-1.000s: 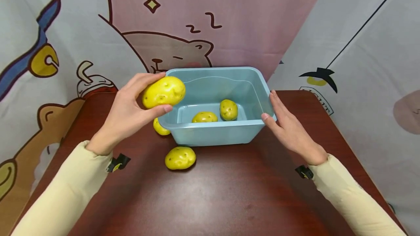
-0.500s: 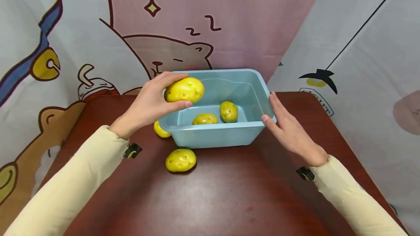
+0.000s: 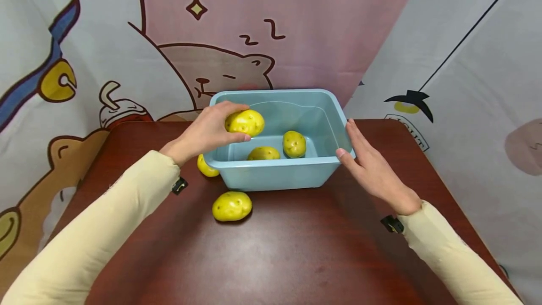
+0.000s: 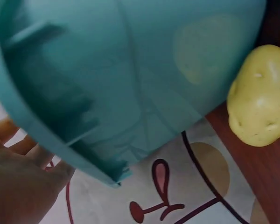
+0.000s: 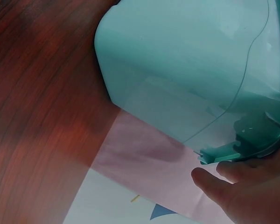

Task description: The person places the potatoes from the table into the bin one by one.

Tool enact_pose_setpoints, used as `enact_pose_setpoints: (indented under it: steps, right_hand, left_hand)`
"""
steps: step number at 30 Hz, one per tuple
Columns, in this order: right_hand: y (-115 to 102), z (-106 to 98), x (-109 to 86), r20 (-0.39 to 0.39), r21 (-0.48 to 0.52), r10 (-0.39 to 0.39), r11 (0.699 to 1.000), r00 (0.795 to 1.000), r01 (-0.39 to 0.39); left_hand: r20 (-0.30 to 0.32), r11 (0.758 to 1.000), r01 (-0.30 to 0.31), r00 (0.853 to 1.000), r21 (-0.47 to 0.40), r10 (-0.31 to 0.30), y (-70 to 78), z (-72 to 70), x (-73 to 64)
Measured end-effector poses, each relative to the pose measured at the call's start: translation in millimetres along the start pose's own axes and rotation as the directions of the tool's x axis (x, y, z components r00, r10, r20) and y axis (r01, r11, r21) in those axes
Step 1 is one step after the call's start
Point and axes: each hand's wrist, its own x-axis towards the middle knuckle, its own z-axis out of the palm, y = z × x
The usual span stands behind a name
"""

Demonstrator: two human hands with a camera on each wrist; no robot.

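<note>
In the head view, my left hand (image 3: 207, 128) holds a yellow potato (image 3: 247, 123) between thumb and fingers, over the left end of a light-blue plastic bin (image 3: 275, 175). Two potatoes lie on the bin floor, one rounder (image 3: 294, 144), the other potato (image 3: 263, 153) partly hidden by the front rim. My right hand (image 3: 372, 168) rests against the bin's right end, fingers extended along the outside and thumb at the front corner of the rim. The left wrist view shows the left hand (image 4: 23, 177) beyond the rim; the held potato is hidden there.
One potato (image 3: 232, 206) lies on the dark red-brown table (image 3: 271, 258) in front of the bin. Another potato (image 3: 207, 166) sits beside its left end, partly covered. A patterned cloth (image 3: 322, 27) hangs behind the table.
My left hand has carried the potato rightward from beside the bin to over its left end, then slightly lower. The right hand stays at the bin's right end.
</note>
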Motion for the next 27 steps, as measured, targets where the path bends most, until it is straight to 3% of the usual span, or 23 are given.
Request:
enact_pose_setpoints:
  steps: [9, 17, 22, 27]
  right_hand:
    - [0, 1, 0.1, 0.01, -0.001, -0.001, 1.0, 1.0, 0.001]
    - [0, -1, 0.6, 0.003, -0.007, -0.004, 1.0, 1.0, 0.004]
    - [-1, 0, 1.1, 0.005, -0.01, -0.006, 1.0, 1.0, 0.006]
    - [-1, -1, 0.9, 0.006, -0.005, -0.001, 1.0, 1.0, 0.001]
  left_hand:
    - [0.065, 0.994, 0.011, 0.998, 0.105, -0.018, -8.6, 13.1, 4.6]
    - [0.079, 0.989, 0.008, 0.997, 0.148, -0.02, -9.6, 15.8, 7.0]
    - [0.008, 0.996, -0.009, 1.0, 0.085, 0.009, -11.9, 13.8, -1.2]
    - [-0.11, 0.999, -0.04, 0.993, -0.018, 0.038, -15.1, 12.3, -22.4]
